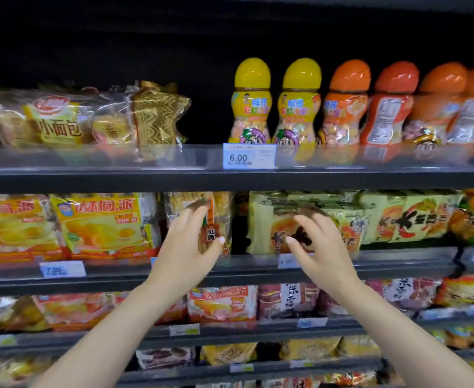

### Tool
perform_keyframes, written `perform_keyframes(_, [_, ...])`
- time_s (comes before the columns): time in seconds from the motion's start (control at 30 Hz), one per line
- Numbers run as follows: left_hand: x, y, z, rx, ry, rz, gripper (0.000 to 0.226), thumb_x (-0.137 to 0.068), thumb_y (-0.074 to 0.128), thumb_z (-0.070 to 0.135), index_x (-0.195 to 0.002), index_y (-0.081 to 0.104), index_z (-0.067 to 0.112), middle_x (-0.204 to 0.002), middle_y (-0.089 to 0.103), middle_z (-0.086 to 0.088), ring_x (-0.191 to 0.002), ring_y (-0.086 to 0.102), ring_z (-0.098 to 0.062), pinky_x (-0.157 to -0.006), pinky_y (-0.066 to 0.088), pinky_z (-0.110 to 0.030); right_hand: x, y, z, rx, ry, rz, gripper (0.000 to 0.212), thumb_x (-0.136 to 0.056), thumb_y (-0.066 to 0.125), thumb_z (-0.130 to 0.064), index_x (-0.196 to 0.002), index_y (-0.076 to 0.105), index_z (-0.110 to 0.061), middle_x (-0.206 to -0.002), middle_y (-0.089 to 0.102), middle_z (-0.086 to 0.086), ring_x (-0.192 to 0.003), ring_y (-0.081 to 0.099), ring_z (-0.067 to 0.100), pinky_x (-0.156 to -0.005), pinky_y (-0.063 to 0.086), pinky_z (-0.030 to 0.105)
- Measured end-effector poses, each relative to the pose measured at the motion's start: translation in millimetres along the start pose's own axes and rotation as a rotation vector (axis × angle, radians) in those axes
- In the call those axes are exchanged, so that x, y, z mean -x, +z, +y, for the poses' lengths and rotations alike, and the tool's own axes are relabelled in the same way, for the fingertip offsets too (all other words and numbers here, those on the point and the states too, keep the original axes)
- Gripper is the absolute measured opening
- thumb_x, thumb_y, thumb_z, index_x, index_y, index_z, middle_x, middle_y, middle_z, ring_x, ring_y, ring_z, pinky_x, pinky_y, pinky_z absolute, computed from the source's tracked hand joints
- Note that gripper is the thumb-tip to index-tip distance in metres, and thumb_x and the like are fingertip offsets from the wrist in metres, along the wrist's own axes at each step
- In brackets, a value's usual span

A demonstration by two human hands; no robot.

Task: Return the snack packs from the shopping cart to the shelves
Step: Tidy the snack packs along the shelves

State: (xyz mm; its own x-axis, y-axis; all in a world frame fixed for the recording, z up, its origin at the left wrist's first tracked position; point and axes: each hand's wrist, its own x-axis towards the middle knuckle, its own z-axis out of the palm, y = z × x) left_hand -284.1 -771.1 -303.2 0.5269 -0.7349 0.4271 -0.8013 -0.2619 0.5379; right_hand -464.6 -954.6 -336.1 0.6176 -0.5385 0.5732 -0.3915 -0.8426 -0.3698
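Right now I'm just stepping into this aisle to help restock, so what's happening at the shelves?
A person is reaching both hands to the second shelf from the top. The left hand has its fingers curled against a clear snack pack of rice crackers standing there. The right hand hovers open in front of the green snack packs, holding nothing. Between the two stacks is a dark gap. Bottles fill the shelf above.

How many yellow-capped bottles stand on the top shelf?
2: one yellow-capped bottle directly above the 6.00 price tag, the second beside it on the right. Others may be hidden behind.
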Motion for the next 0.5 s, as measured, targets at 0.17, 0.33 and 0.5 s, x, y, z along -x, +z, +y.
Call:
perform_keyframes(0.17, [-22.8,41.5,37.9,-0.021,0.110,-0.155,0.062,-0.096,0.052,0.040,-0.148,0.030,0.016,-0.137,0.041,-0.003,-0.131,0.035,-0.020,-0.102,0.031,-0.029,3.0,-25.2,56.4,0.307,0.203,0.094,0.040,-0.079,0.075,-0.027,-0.105,0.059,-0.002,-0.096,0.051,0.015,-0.095,0.047,0.037,-0.085,0.042,0.048])
perform_keyframes(0.33, [-48.5,84.8,69.4,-0.189,0.212,-0.215,0.036,-0.096,0.052,0.036,-0.126,0.051,0.015,-0.123,0.058,-0.009,-0.114,0.054,-0.029,-0.083,0.043,-0.035,-4.1,-33.0,67.6,0.350,0.342,-0.098,0.053,-0.085,0.068,-0.029,-0.128,0.049,-0.005,-0.136,0.040,0.023,-0.127,0.034,0.037,-0.103,0.034,0.042])
perform_keyframes(0.5, [-64.7,112.9,61.7,-0.408,0.332,-0.129,0.065,-0.094,0.052,0.035,-0.151,0.021,0.040,-0.161,0.016,0.004,-0.148,0.008,-0.017,-0.116,-0.013,-0.040,-13.2,-25.2,74.2,0.334,0.255,-0.051,0.078,-0.085,0.069,-0.035,-0.150,0.027,-0.023,-0.153,0.021,0.017,-0.142,0.015,0.036,-0.111,0.034,0.044])
